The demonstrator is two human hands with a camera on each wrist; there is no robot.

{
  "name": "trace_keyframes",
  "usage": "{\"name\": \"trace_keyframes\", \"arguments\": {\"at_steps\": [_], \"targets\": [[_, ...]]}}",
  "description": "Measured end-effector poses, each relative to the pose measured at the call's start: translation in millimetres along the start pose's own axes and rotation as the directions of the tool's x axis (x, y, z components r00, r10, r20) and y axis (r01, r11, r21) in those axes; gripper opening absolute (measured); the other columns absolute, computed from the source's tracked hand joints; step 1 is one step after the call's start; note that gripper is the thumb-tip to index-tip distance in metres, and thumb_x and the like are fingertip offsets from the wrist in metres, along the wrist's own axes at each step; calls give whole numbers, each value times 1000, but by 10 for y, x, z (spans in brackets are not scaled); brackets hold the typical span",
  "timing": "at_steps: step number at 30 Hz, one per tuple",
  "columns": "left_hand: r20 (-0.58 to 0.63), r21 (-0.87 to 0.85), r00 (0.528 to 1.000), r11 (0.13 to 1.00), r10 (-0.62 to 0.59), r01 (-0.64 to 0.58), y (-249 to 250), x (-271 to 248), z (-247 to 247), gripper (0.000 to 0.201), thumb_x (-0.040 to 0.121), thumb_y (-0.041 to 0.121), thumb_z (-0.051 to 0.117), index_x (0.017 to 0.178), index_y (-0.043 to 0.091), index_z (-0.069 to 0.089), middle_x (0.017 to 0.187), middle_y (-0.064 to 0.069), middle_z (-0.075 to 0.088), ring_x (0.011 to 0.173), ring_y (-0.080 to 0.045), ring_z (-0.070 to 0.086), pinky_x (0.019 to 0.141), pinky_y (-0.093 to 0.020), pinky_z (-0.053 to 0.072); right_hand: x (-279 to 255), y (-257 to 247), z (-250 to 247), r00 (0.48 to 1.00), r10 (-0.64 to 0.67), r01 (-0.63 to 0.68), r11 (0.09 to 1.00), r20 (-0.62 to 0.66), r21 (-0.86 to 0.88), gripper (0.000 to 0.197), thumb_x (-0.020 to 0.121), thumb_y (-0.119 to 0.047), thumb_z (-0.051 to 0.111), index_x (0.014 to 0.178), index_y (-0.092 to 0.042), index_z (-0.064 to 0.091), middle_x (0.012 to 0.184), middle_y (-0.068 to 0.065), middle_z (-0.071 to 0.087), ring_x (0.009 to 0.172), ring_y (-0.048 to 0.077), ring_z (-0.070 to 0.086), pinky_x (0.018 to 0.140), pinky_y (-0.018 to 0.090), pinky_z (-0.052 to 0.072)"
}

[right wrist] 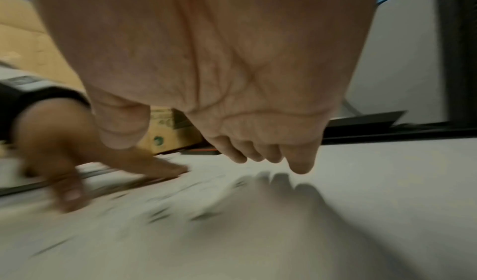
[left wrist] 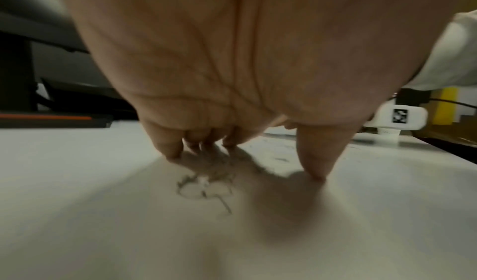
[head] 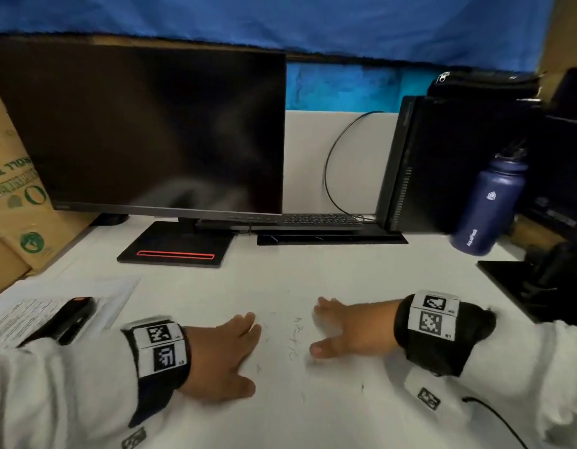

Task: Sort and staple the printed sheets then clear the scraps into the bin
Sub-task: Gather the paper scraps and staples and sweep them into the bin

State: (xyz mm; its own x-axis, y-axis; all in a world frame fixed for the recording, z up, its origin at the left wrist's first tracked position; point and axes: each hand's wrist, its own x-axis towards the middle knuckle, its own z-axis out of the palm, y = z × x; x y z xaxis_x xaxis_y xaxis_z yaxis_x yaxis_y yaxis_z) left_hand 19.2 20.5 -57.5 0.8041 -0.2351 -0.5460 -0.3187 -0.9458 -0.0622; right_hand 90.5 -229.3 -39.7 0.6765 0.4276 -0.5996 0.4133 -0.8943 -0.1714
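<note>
Several thin bent staple scraps (head: 293,338) lie scattered on the white desk (head: 345,270) between my two hands. My left hand (head: 238,351) rests its fingertips on the desk just left of them, fingers together and thumb spread. In the left wrist view the left hand (left wrist: 242,157) touches down just beyond a small tangle of scraps (left wrist: 206,184). My right hand (head: 332,328) is open at their right, palm down. The right wrist view shows it (right wrist: 191,147) hovering above blurred scraps (right wrist: 167,206). A black and orange stapler (head: 66,319) lies on printed sheets (head: 27,315) at the left.
A dark monitor (head: 144,131) on a black stand with a red stripe (head: 176,251) is behind, with a keyboard (head: 313,220) under it. A black computer tower (head: 442,163) and blue bottle (head: 488,209) stand at the right. Cardboard boxes (head: 14,205) line the left edge.
</note>
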Motion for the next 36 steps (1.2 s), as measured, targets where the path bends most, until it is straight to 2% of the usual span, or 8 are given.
{"name": "trace_keyframes", "arguments": {"at_steps": [4,10,14,18,22,29,32,36], "targets": [[-87,16,996,999,-36,38,76,-145,-476,54,96,52,45,137,16,44,144,-3,43,122,-20,54,108,-42,45,65,663,-289,931,317,-321,947,-184,5,97,88,-74,38,159,-16,6,167,3,0,152,22,13,123,39,12],[-183,-37,972,989,-147,143,113,592,-712,64,88,54,50,138,16,40,137,-5,49,117,-26,57,94,-40,47,212,688,33,879,434,-446,895,-197,-19,122,68,-90,34,158,-14,-1,165,15,-4,151,36,6,119,51,13],[-128,-49,987,994,-102,96,470,863,-666,80,94,57,37,158,21,6,166,-8,11,148,-31,26,117,-50,29,68,229,219,961,259,-264,964,-100,-42,120,67,-90,34,157,-21,-5,164,12,-17,152,31,-8,119,54,7],[-71,65,997,998,30,-25,654,632,-476,78,99,54,31,158,22,-7,166,4,-15,154,-17,-1,124,-46,14,-209,215,139,999,39,-39,999,-6,-29,103,81,-82,40,158,-22,9,167,0,-5,152,21,10,122,44,17],[30,-1,992,992,125,-126,400,83,-344,73,98,56,33,158,33,-1,162,22,-13,153,-6,3,125,-37,11,-233,495,-57,967,158,-165,986,-198,-20,91,89,-66,49,156,-13,18,165,5,14,148,25,26,119,42,26],[-100,-172,979,973,-176,157,-358,-379,-254,56,100,49,40,154,35,29,162,18,18,149,-8,23,121,-30,20,68,325,-261,950,235,-250,967,-206,-51,77,89,-67,41,146,-16,42,155,6,40,134,27,46,108,40,38],[80,-103,937,932,-339,346,-416,-408,-93,99,87,75,41,159,24,-5,168,-1,-4,155,-20,3,123,-42,13,93,-64,-95,978,151,-165,982,-146,-89,85,81,-73,41,145,-17,39,164,6,18,143,28,34,108,44,34],[244,-88,935,954,-258,286,-159,-515,114,121,71,89,43,148,33,-31,159,2,-36,152,-16,-18,124,-49,6,-64,-501,159,998,-40,32,989,-56,-146,76,89,-64,46,145,-14,37,166,3,5,144,23,31,109,37,32]]}}
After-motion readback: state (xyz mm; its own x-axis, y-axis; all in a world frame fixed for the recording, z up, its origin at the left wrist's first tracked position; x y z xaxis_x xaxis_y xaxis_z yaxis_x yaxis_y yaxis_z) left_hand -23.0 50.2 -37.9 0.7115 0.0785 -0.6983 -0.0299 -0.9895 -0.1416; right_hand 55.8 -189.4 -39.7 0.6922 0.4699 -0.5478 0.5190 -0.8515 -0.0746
